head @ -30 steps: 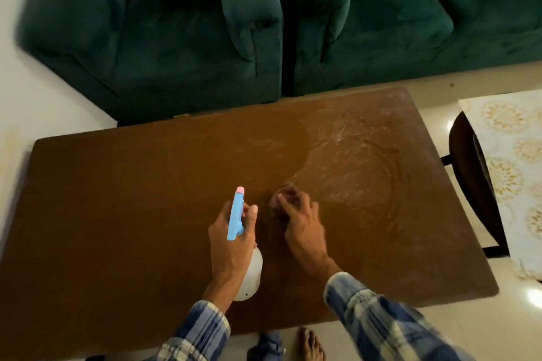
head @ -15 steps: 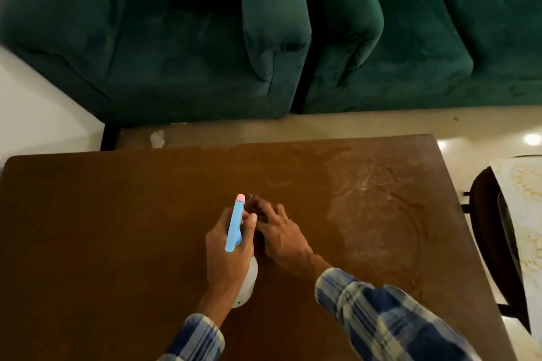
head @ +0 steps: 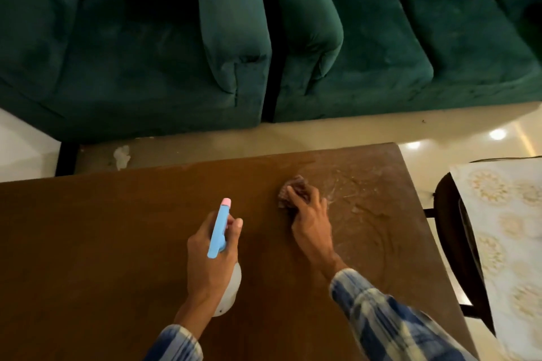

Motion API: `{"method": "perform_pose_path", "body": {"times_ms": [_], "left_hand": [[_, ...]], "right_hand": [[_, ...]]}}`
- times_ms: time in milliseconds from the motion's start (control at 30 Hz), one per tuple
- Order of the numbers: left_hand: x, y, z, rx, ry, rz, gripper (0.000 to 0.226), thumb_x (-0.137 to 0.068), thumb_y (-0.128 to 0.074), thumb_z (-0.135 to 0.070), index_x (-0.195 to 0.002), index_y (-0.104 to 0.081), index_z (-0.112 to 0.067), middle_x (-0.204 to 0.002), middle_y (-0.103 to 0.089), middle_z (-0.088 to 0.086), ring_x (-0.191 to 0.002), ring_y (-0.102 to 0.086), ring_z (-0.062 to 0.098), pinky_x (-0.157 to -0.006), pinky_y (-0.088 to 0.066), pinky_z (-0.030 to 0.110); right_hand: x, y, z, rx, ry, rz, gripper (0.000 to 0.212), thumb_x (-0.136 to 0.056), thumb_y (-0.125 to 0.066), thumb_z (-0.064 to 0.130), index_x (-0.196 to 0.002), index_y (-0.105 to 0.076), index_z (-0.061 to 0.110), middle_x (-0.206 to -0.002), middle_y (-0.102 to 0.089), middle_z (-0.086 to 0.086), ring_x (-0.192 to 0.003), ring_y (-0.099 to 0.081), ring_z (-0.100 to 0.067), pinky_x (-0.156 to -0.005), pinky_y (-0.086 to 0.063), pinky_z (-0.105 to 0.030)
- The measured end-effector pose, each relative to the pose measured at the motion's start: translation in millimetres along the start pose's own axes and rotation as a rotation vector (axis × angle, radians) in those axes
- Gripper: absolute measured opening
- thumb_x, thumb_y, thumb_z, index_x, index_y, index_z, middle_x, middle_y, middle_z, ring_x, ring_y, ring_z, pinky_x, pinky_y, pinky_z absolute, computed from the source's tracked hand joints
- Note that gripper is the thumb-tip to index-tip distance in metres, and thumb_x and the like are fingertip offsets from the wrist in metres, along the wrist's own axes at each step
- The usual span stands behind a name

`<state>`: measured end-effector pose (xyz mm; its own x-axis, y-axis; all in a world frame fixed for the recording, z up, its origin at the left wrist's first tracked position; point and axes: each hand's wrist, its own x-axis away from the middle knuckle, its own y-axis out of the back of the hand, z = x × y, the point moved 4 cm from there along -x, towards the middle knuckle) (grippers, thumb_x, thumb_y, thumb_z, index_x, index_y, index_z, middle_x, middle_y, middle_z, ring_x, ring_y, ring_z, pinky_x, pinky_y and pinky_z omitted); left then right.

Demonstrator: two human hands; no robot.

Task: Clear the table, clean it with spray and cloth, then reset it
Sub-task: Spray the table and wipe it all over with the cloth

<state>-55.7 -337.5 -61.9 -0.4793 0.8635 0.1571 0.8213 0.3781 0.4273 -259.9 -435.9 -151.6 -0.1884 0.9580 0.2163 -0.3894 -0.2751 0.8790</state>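
A brown wooden table (head: 102,228) fills the lower view, with whitish wet streaks on its right part. My left hand (head: 209,255) grips a spray bottle (head: 219,228) with a blue head, pink nozzle and white body, held above the table's middle. My right hand (head: 311,220) presses a small dark reddish cloth (head: 289,189) flat on the table near the far edge, just left of the streaks. Most of the cloth is hidden under my fingers.
Two dark green sofas (head: 146,38) stand close behind the table across a strip of pale floor. A dark chair (head: 457,243) draped with a patterned white cloth (head: 510,243) stands at the table's right end. A white scrap (head: 121,155) lies on the floor.
My right hand has slid the cloth away from the spray bottle, to the right and toward the far edge. The left hand keeps holding the bottle. The view has tilted toward the sofas.
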Motion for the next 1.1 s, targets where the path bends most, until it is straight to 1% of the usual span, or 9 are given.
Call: {"method": "perform_pose_path", "body": {"times_ms": [167, 300, 433, 567, 633, 800, 933, 1067, 1100], "left_hand": [[19.8, -67.1, -18.0, 0.006, 0.089, 0.149, 0.005, -0.093, -0.064, -0.030, -0.095, -0.059, -0.033, -0.073, -0.064, -0.001, -0.054, -0.062, 0.011, -0.049, -0.058, 0.029], [42.0, -137.4, -28.4, -0.084, 0.210, 0.224, 0.020, -0.091, -0.064, -0.042, -0.106, -0.060, -0.030, -0.082, -0.065, -0.005, -0.069, -0.068, 0.015, -0.060, -0.062, 0.033], [54.8, -175.3, -48.6, -0.012, 0.265, 0.122, 0.016, -0.090, -0.068, -0.036, -0.100, -0.056, -0.032, -0.082, -0.056, -0.016, -0.067, -0.066, 0.012, -0.060, -0.061, 0.025], [50.8, -179.1, -53.5, -0.002, 0.182, 0.031, 0.011, -0.090, -0.067, -0.032, -0.096, -0.059, -0.036, -0.080, -0.064, -0.008, -0.061, -0.066, 0.015, -0.054, -0.060, 0.028], [42.5, -170.2, -52.2, 0.029, 0.152, -0.017, 0.014, -0.091, -0.066, -0.029, -0.093, -0.056, -0.038, -0.081, -0.066, -0.004, -0.056, -0.064, 0.014, -0.049, -0.056, 0.025], [25.9, -147.1, -47.3, -0.007, 0.128, -0.138, 0.011, -0.091, -0.065, -0.030, -0.100, -0.058, -0.029, -0.082, -0.065, -0.003, -0.054, -0.064, 0.016, -0.047, -0.053, 0.018], [21.4, -132.4, -43.3, 0.003, 0.106, -0.213, 0.014, -0.091, -0.066, -0.031, -0.094, -0.055, -0.038, -0.083, -0.064, -0.005, -0.059, -0.066, 0.022, -0.054, -0.058, 0.026], [16.6, -125.1, -41.8, 0.007, 0.047, -0.229, 0.012, -0.090, -0.067, -0.029, -0.094, -0.057, -0.034, -0.081, -0.065, -0.001, -0.057, -0.066, 0.021, -0.054, -0.060, 0.040], [15.2, -123.8, -41.2, -0.004, 0.042, -0.225, 0.010, -0.090, -0.067, -0.028, -0.095, -0.058, -0.031, -0.081, -0.066, 0.000, -0.057, -0.066, 0.021, -0.053, -0.060, 0.042]], "right_hand": [[12.0, 42.6, -92.6, -0.015, -0.144, -0.055, 0.065, -0.091, -0.049, 0.004, -0.150, -0.047, 0.033, -0.142, -0.034, -0.007, -0.117, -0.038, -0.034, -0.090, -0.054, -0.053], [3.5, 78.5, -161.9, -0.115, -0.351, -0.152, 0.063, -0.090, -0.051, 0.001, -0.148, -0.050, 0.026, -0.142, -0.035, -0.011, -0.120, -0.037, -0.040, -0.100, -0.045, -0.059], [-17.7, 100.0, -196.5, -0.165, -0.382, -0.143, 0.067, -0.087, -0.052, -0.001, -0.150, -0.048, 0.023, -0.146, -0.032, -0.016, -0.131, -0.033, -0.045, -0.109, -0.036, -0.059], [-51.4, 104.1, -185.5, -0.227, -0.392, -0.148, 0.069, -0.089, -0.050, -0.001, -0.153, -0.043, 0.024, -0.156, -0.023, -0.017, -0.137, -0.027, -0.047, -0.110, -0.035, -0.059], [-66.0, 98.1, -157.9, -0.193, -0.300, -0.115, 0.067, -0.092, -0.049, 0.003, -0.153, -0.041, 0.028, -0.157, -0.022, -0.013, -0.134, -0.028, -0.045, -0.107, -0.041, -0.059], [-71.0, 48.3, -75.5, 0.011, 0.233, 0.177, 0.064, -0.098, -0.047, 0.014, -0.155, -0.031, 0.038, -0.158, -0.019, -0.005, -0.138, -0.025, -0.038, -0.109, -0.044, -0.054], [-95.8, 41.1, -51.1, -0.015, 0.075, 0.086, 0.062, -0.096, -0.049, 0.013, -0.154, -0.034, 0.031, -0.156, -0.021, -0.008, -0.132, -0.030, -0.037, -0.104, -0.047, -0.055], [-82.9, 13.5, -0.1, 0.117, 0.580, 0.272, 0.064, -0.096, -0.053, 0.016, -0.154, -0.033, 0.036, -0.158, -0.021, -0.006, -0.134, -0.030, -0.035, -0.104, -0.048, -0.049], [-85.7, 12.5, 0.7, 0.144, 0.625, 0.300, 0.065, -0.095, -0.053, 0.016, -0.154, -0.033, 0.036, -0.157, -0.021, -0.007, -0.133, -0.031, -0.035, -0.102, -0.049, -0.050]]}}
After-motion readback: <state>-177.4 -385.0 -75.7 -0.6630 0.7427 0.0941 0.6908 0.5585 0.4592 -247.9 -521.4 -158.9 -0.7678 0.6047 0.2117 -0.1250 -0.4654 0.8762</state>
